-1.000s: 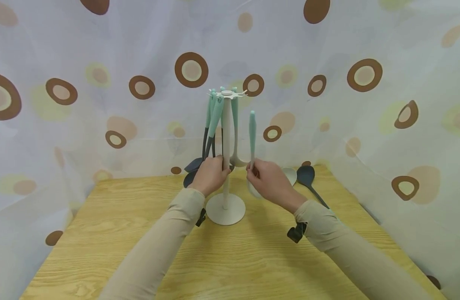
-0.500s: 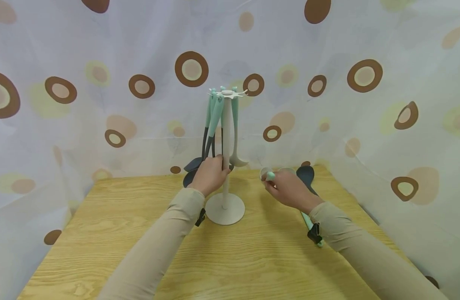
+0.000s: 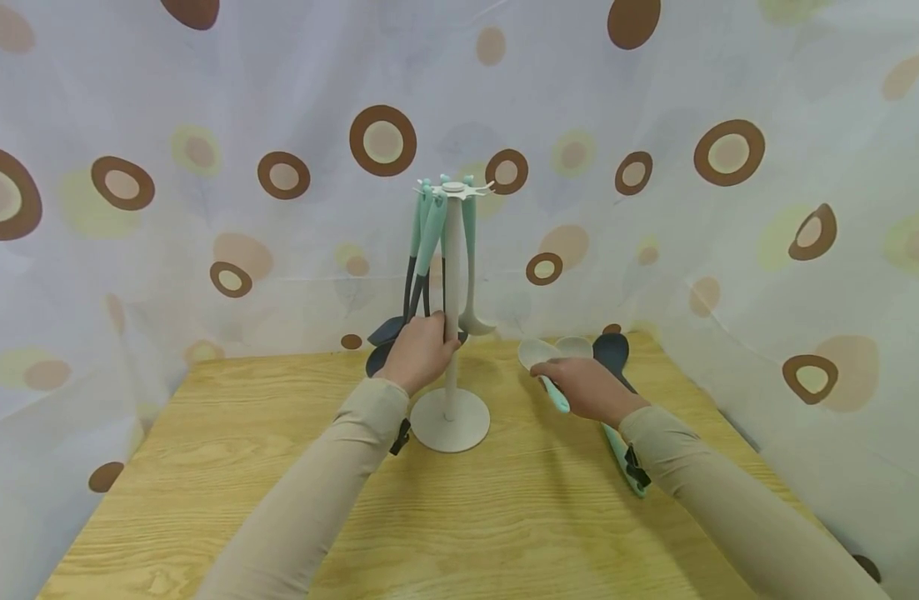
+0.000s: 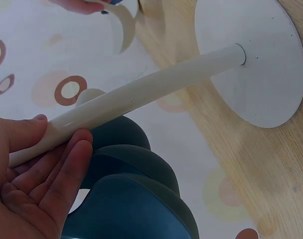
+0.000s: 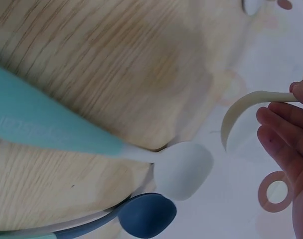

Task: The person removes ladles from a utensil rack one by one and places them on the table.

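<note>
My left hand (image 3: pixel 420 350) grips the pole of a white utensil stand (image 3: pixel 451 375), thumb and fingers around it in the left wrist view. Dark-headed utensils (image 4: pixel 134 204) with mint handles hang beside that hand, and a white ladle (image 3: pixel 474 321) hangs on the pole's right. My right hand (image 3: pixel 582 387) pinches the neck of a spoon (image 3: pixel 536 353) with a white head and mint handle; in the right wrist view its curved head (image 5: pixel 238 112) shows side-on. The spoon's head points to the back, its handle toward me, low over the table.
Beside the right hand lie another white-headed spoon (image 5: pixel 184 169) and a dark blue spoon (image 3: pixel 611 350), both with mint handles. The wooden table (image 3: pixel 279 467) meets a patterned curtain (image 3: pixel 279 92) behind and on the right.
My right hand has moved right, away from the stand, and lowered the spoon. Its handle has tipped from upright toward me. The left hand stays on the pole.
</note>
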Action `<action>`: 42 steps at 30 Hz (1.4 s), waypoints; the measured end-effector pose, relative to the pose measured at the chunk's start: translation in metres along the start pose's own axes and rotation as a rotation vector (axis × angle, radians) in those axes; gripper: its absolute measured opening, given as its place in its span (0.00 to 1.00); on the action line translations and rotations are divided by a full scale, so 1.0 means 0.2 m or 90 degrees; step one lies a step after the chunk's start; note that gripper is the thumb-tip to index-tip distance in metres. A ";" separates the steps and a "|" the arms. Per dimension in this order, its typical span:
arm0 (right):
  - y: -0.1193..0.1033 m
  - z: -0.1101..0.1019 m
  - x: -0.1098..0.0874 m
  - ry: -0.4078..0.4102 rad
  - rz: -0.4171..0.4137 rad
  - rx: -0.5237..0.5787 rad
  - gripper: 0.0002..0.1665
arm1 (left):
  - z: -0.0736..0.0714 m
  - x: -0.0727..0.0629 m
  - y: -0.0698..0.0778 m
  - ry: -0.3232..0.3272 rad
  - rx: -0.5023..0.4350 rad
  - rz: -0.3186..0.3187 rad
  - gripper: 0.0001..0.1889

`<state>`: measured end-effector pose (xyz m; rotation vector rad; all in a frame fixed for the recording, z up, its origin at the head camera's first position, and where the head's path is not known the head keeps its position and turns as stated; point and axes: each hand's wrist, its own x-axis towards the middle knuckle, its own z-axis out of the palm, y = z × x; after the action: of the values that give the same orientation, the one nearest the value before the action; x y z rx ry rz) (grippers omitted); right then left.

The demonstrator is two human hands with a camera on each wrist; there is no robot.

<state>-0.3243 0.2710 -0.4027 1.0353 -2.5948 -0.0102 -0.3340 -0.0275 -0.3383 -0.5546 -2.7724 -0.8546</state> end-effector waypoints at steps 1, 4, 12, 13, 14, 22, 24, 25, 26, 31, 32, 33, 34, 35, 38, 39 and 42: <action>0.01 0.02 0.00 0.005 -0.006 -0.005 0.23 | 0.00 0.00 0.00 0.000 0.000 0.001 0.11; 0.04 0.07 -0.01 0.026 -0.024 -0.015 0.18 | 0.00 0.00 0.00 -0.002 0.000 0.003 0.11; 0.08 0.14 -0.01 -0.003 -0.031 -0.051 0.18 | -0.01 -0.01 0.01 -0.005 0.001 -0.003 0.12; 0.08 0.14 0.00 -0.011 -0.029 -0.056 0.18 | -0.01 0.00 0.01 -0.006 0.002 -0.003 0.12; 0.08 0.15 0.00 -0.019 -0.028 -0.061 0.18 | -0.01 -0.01 0.01 -0.006 0.001 -0.003 0.12; 0.09 0.18 0.01 -0.051 -0.046 -0.084 0.21 | -0.01 -0.01 0.01 -0.006 0.005 -0.004 0.13; 0.09 0.19 0.01 -0.062 -0.041 -0.093 0.23 | -0.01 -0.01 0.01 -0.007 0.003 -0.003 0.13; 0.10 0.19 0.01 -0.064 -0.039 -0.094 0.23 | -0.01 -0.01 0.01 -0.007 0.002 -0.003 0.13; 0.10 0.20 0.01 -0.064 -0.037 -0.094 0.22 | -0.01 -0.01 0.01 -0.007 0.002 -0.004 0.12; 0.12 0.22 -0.01 -0.033 -0.039 -0.066 0.14 | -0.01 0.00 0.01 -0.005 0.001 -0.002 0.12; 0.12 0.23 -0.01 -0.028 -0.041 -0.061 0.13 | -0.01 0.00 0.01 -0.006 0.002 -0.003 0.12; 0.13 0.23 -0.02 -0.024 -0.042 -0.057 0.12 | -0.01 0.00 0.01 -0.006 0.002 -0.003 0.12; 0.13 0.23 -0.02 -0.024 -0.041 -0.054 0.12 | -0.01 0.00 0.01 -0.007 0.002 -0.004 0.11; 0.13 0.24 -0.02 -0.024 -0.040 -0.051 0.13 | -0.01 0.00 0.01 -0.008 0.002 -0.005 0.11; 0.14 0.25 -0.04 -0.038 -0.027 -0.044 0.14 | -0.02 0.00 0.01 -0.010 0.000 -0.008 0.11; 0.14 0.25 -0.04 -0.044 -0.021 -0.042 0.14 | -0.02 0.00 0.01 -0.010 -0.001 -0.009 0.11; 0.15 0.26 -0.05 -0.056 -0.007 -0.035 0.16 | -0.02 -0.01 0.02 -0.010 -0.004 -0.010 0.10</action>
<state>-0.3541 0.2928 -0.4500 1.0511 -2.6519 -0.1326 -0.3316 -0.0273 -0.3343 -0.5444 -2.7929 -0.8656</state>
